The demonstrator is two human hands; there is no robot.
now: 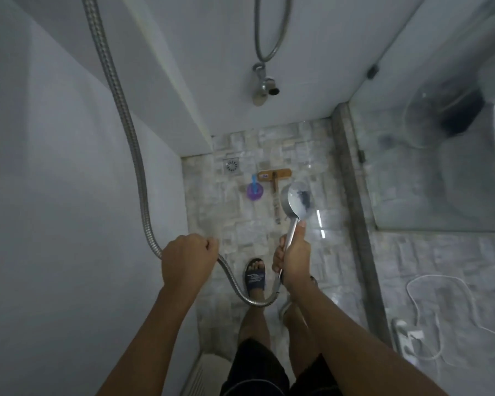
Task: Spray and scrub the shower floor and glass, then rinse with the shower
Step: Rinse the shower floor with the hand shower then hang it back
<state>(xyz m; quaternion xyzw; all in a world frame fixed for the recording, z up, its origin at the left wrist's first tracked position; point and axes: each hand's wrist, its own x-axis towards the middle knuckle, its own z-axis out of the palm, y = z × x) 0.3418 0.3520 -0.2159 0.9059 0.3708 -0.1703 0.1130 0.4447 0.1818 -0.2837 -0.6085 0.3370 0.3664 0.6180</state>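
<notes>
Over the shower floor [249, 230], right hand [293, 254] grips the shower head [297, 200], left hand [187, 257] the hose [120, 110]; best rinse toward the drain [231, 166].

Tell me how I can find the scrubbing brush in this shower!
Look at the stone shower floor, near the far wall below the tap. Right of the square drain lies the scrub brush. It is the only wooden, T-shaped thing; the purple thing beside it is round.
</notes>
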